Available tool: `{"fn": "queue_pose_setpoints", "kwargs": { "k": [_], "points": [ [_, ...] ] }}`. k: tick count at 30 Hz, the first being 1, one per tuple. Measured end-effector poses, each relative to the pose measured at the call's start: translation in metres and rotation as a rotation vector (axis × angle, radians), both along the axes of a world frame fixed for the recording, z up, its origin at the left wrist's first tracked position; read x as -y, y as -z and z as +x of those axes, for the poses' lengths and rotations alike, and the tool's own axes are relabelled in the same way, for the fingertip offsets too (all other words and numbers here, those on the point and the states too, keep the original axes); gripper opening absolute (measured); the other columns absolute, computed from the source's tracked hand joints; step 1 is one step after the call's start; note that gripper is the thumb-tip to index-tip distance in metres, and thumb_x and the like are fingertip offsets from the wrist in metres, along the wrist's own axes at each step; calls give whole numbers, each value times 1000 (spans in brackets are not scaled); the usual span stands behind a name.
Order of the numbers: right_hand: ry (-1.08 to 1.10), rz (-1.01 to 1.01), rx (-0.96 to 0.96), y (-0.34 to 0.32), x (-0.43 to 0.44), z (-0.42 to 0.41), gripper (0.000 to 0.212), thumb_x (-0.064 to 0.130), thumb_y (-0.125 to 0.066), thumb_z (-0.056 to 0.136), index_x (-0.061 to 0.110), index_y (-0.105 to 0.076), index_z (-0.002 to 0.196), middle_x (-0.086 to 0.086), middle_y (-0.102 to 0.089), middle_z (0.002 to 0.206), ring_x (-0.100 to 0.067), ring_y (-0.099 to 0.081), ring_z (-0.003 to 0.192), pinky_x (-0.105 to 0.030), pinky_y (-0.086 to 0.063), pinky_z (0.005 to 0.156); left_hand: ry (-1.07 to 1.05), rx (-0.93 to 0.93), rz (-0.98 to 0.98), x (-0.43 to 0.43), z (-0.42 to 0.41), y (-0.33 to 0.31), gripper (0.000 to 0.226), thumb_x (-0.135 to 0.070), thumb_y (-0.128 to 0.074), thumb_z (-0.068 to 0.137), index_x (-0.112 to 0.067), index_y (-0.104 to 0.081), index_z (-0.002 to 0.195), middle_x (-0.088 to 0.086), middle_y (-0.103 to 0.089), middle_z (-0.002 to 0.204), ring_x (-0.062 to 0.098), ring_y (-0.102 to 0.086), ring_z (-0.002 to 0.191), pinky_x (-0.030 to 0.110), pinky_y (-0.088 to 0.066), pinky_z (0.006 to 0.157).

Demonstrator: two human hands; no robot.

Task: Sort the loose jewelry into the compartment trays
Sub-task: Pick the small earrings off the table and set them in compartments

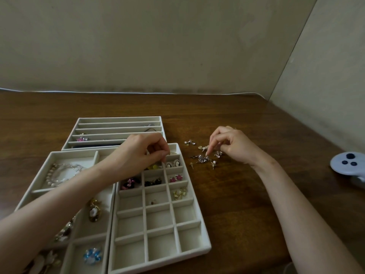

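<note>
Most pieces already sit in trays. One small cluster of loose earrings (205, 155) is left on the table (246, 204), so I'd judge this well past half, last batch.

Right hand (235, 147): thumb and forefinger drawn together, fingertips (207, 153) down on a silver piece mid-cluster, other fingers curled. It reads as a pinch; lifted or not, can't tell.

Left hand (138, 153): fingers bunched, tips pointing down at the divider between a yellow piece (153, 167) and a cameo pair (172, 164). Whether anything sits between the fingers is hidden.

Both of those lie in the grid tray (160, 220): far rows filled, near rows mostly bare. Just beside it on the left is a big-compartment tray (75, 155) with a pearl bracelet (61, 173). Behind both is a long-slot tray (118, 119). A grey controller (347, 163) lies at the right, well apart.
</note>
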State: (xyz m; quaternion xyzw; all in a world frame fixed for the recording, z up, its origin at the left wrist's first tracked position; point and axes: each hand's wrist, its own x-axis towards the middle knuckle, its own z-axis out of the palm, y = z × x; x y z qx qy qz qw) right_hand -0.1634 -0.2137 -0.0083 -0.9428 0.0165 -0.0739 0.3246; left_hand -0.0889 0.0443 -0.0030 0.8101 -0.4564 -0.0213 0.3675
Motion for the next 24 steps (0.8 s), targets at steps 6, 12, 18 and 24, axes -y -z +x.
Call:
{"fn": "queue_pose_setpoints", "kwargs": {
  "k": [6,12,18,24],
  "points": [
    [76,-4,77,-1,1,1,40,-3,-55,89,32,-71,78,11,-55,93,-9,-50,91,-22,-43,77,9,14,-2,-1,1,1,8,-12,-60,87,-20,-63,88,-12,-65,75,-1,-62,73,11,-47,62],
    [-130,-3,-50,-1,-19,-1,43,-4,-54,88,34,-72,79,11,-56,94,-6,-47,99,-22,-43,85,26,33,4,0,1,1,9,-12,-60,86,-20,-63,86,-11,-65,76,2,-62,75,13,-48,63],
    [88,36,99,1,-8,2,39,-4,-50,91,25,-72,79,9,-57,92,-4,-53,92,-25,-45,83,32,25,3,0,1,1,10,-11,-60,87,-20,-63,86,-11,-65,76,1,-62,75,10,-47,62],
    [62,-210,68,18,-13,14,33,12,-50,95,32,-63,119,8,-53,108,-8,-39,105,-24,-30,93,37,36,27,1,-1,2,9,-12,-60,88,-21,-62,87,-10,-65,77,-3,-61,75,7,-44,62]
  ]
}}
